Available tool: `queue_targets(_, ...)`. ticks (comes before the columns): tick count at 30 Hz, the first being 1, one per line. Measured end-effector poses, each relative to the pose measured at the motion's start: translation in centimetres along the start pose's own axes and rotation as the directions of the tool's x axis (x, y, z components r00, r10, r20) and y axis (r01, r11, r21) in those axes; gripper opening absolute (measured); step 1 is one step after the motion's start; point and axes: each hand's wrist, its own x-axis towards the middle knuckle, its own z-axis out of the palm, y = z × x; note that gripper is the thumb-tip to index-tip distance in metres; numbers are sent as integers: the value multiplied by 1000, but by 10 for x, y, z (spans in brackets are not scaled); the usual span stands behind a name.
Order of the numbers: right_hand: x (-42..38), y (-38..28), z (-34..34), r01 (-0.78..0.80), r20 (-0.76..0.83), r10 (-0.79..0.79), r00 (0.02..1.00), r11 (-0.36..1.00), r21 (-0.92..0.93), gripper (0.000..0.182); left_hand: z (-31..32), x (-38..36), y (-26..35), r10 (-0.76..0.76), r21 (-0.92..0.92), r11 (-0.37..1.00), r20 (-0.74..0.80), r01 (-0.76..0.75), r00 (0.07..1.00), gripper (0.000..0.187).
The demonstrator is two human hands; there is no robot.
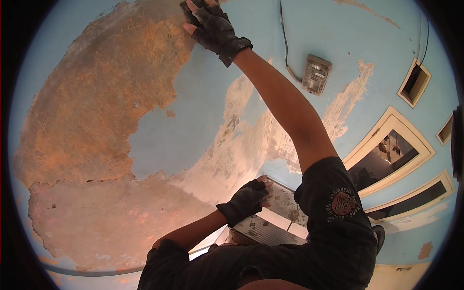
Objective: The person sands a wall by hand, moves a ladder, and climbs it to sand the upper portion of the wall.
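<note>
My right hand point(208, 26), in a black fingerless glove, reaches up to the wall at the top, beside a large bare patch point(106, 92) of brown and orange plaster. Its fingers are bent around a dark thing pressed to the wall, too hidden to make out. Lower down, my left hand point(246, 200), in a similar glove, has its fingers curled at the edge of a paint-spotted metal ladder point(287, 200). Peeling blue paint point(166, 137) borders the bare plaster between the hands.
A dusty electrical box point(316, 75) with a cable hangs on the blue wall. Cream-framed windows point(386, 154) and a small framed vent opening point(414, 83) are at the right. Another ridged ladder part point(270, 232) lies below my left hand, near my torso.
</note>
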Motion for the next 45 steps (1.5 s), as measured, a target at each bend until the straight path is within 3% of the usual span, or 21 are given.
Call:
queue_targets(6,10,36,1,-135,-112,148,983,983,122,68,-5,4,0,37,50,998,20,-38,999,39)
queue_targets(8,50,138,32,97,-93,-106,990,991,-96,66,-9,6,5,24,84,996,40,-27,999,37)
queue_targets(13,30,82,20,-76,-98,80,992,996,48,62,-57,29,7,66,168,981,169,-95,983,29)
queue_targets(14,21,72,25,203,-222,-243,944,961,-189,63,-75,42,6,55,175,980,202,-91,978,28)
queue_targets(16,13,84,29,236,-146,-375,915,794,-561,64,-101,58,-7,137,102,984,111,-149,984,34)
queue_targets(18,29,105,20,33,-144,-36,989,999,-22,65,-103,65,-10,111,56,992,112,-117,988,37)
queue_targets(19,51,137,25,-1,-173,-39,984,975,-222,64,-93,65,-16,136,40,989,121,-142,983,38)
queue_targets(20,67,216,36,357,-183,-472,862,823,-442,64,-76,59,-21,158,23,987,129,-162,979,40)
queue_targets(21,76,204,24,-96,-69,88,994,988,-123,64,-60,52,-22,100,34,994,175,-107,980,45)
queue_targets(22,76,151,-7,-416,-45,434,900,884,213,64,-45,49,-16,134,24,990,110,-137,985,48)
queue_targets(26,35,168,26,-25,-83,6,996,973,-229,68,-3,40,-24,88,-1,996,90,-89,992,43)
queue_targets(28,12,145,37,170,-135,-278,951,836,-522,68,-5,41,-21,25,-47,999,86,-21,996,38)
queue_targets(30,12,153,29,184,-169,-184,968,983,-20,68,0,43,-22,75,51,995,93,-80,993,36)
queue_targets(33,67,224,11,-103,-127,91,988,991,-90,71,-1,41,-23,103,114,987,104,-115,989,36)
queue_targets(35,83,228,-16,-475,2,479,878,869,138,68,-2,43,-22,99,38,994,84,-102,992,39)
queue_targets(38,63,147,-29,-450,-11,494,869,802,392,71,-7,41,-20,82,41,995,103,-86,991,39)
queue_targets(39,63,169,-3,-288,-85,294,952,955,76,72,-7,43,-18,72,9,997,111,-73,991,40)
queue_targets(40,50,183,20,178,-181,-181,967,984,-32,73,-4,41,-16,67,6,998,112,-68,991,40)
queue_targets(41,38,154,31,225,-185,-281,942,934,-277,70,-2,42,-17,95,29,995,73,-97,993,39)
queue_targets(42,23,112,14,312,-253,-300,920,950,10,65,-2,44,-18,125,59,990,34,-127,992,38)
queue_targets(45,38,171,21,373,-233,-416,879,904,-208,56,0,43,-21,111,37,993,55,-113,992,37)
